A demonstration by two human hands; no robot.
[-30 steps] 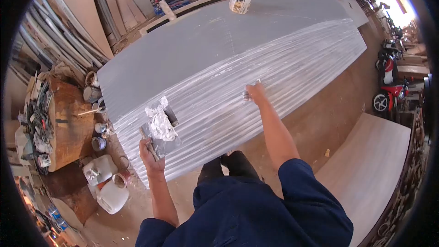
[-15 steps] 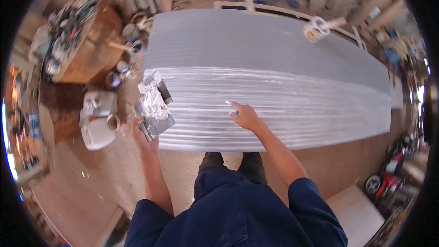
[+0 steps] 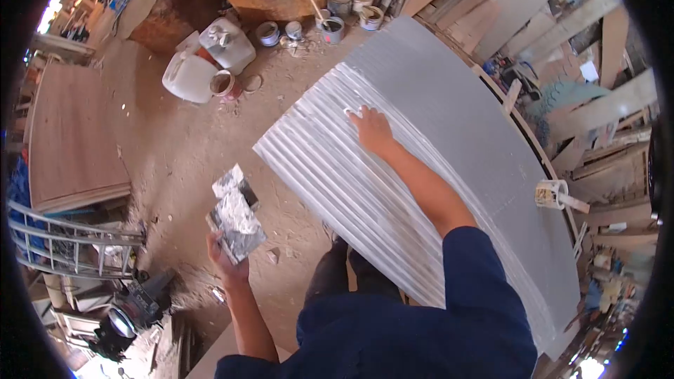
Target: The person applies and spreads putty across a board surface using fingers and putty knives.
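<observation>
My left hand (image 3: 228, 260) grips a flat grey metal plate (image 3: 244, 244) heaped with white putty (image 3: 237, 212). A second dark metal blade (image 3: 247, 193), also smeared with putty, lies across its far end. Both are held over the floor, left of a long grey panel (image 3: 449, 84). The panel's near part has raised parallel ridges (image 3: 309, 126) smeared with white. Over the ridges near the panel's far left end is my right hand (image 3: 372, 130), fingers apart, white putty on the fingertips. No tool shows in it.
White plastic jugs (image 3: 228, 45) and a small open tub (image 3: 225, 85) stand on the floor. Several paint cans (image 3: 332, 29) sit beyond the panel's left end. A white container (image 3: 550, 194) is on the panel's far edge. A metal ladder-like frame (image 3: 77, 245) lies left.
The view has turned left, so the panel now runs diagonally. My right hand has moved along the ridges toward the panel's left end. My left hand still holds the putty-laden plate.
</observation>
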